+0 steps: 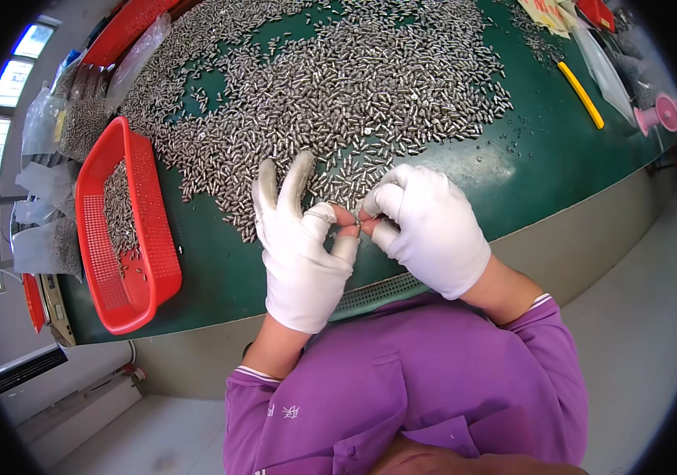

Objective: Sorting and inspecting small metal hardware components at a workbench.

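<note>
My left hand and my right hand wear white gloves with the thumb and index fingertips bare. They meet at the near edge of the pile, each in a pinch. Between the fingertips is a tiny metal part, mostly covered by the fingers, so its exact shape does not show. On the left hand the other fingers stretch away over the pile; those of the right hand curl in. Just beyond lies a broad heap of small silvery cylindrical metal pieces, spread over the green tabletop.
At the left a red plastic basket holds more metal pieces. Filled clear bags line the far left. A green perforated basket sits at the near table edge, against me. To the right lie a yellow-handled tool and a pink object.
</note>
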`<state>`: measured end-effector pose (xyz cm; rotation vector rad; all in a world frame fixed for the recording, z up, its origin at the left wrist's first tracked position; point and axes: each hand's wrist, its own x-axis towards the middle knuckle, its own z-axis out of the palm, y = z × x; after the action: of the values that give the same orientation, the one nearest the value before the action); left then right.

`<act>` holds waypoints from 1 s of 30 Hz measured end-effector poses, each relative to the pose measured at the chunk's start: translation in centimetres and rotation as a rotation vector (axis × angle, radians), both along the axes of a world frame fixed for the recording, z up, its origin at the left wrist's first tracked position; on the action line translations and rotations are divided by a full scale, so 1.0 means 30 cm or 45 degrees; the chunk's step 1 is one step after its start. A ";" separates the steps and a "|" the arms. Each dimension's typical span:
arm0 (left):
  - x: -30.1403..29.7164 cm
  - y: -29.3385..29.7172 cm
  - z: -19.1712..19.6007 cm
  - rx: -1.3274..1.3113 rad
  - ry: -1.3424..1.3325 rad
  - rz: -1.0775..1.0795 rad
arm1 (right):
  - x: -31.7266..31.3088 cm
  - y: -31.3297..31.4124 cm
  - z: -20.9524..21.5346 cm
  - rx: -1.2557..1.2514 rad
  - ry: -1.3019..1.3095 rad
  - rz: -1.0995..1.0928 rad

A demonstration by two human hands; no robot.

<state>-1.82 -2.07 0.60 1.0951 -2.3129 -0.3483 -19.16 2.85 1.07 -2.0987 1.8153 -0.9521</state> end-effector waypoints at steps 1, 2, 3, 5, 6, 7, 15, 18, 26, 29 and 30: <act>0.001 -0.001 -0.003 0.008 0.009 -0.014 | -0.001 0.001 0.000 0.001 -0.016 0.010; 0.001 -0.002 -0.005 0.017 0.018 -0.029 | -0.003 0.001 0.000 0.003 -0.031 0.020; 0.002 -0.002 -0.003 0.015 0.018 -0.028 | -0.005 0.003 0.000 0.001 -0.031 0.020; 0.005 -0.003 0.000 0.039 0.017 -0.044 | -0.009 0.008 -0.004 -0.004 -0.035 0.049; 0.005 -0.003 0.002 0.039 0.018 -0.045 | -0.013 0.010 -0.004 -0.005 -0.034 0.048; 0.005 -0.004 0.004 0.046 0.013 -0.053 | -0.017 0.011 -0.004 0.002 -0.046 0.085; 0.057 0.014 0.052 0.119 -0.060 -0.494 | -0.121 0.013 0.003 0.116 -0.151 0.652; 0.074 0.012 0.048 0.157 0.036 -0.506 | -0.135 0.011 0.008 0.150 -0.240 0.674; 0.044 0.001 -0.020 -0.143 -0.020 0.086 | 0.000 0.000 0.000 0.031 0.031 0.055; 0.019 0.002 -0.010 -0.156 -0.043 0.111 | 0.010 -0.004 -0.006 -0.015 0.176 -0.024; 0.015 0.002 -0.010 -0.166 -0.059 0.119 | 0.010 -0.005 -0.010 -0.036 0.193 -0.028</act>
<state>-1.39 -2.02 0.29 1.1523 -2.2804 -0.1361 -18.86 2.72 0.76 -2.2282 1.9103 -0.8494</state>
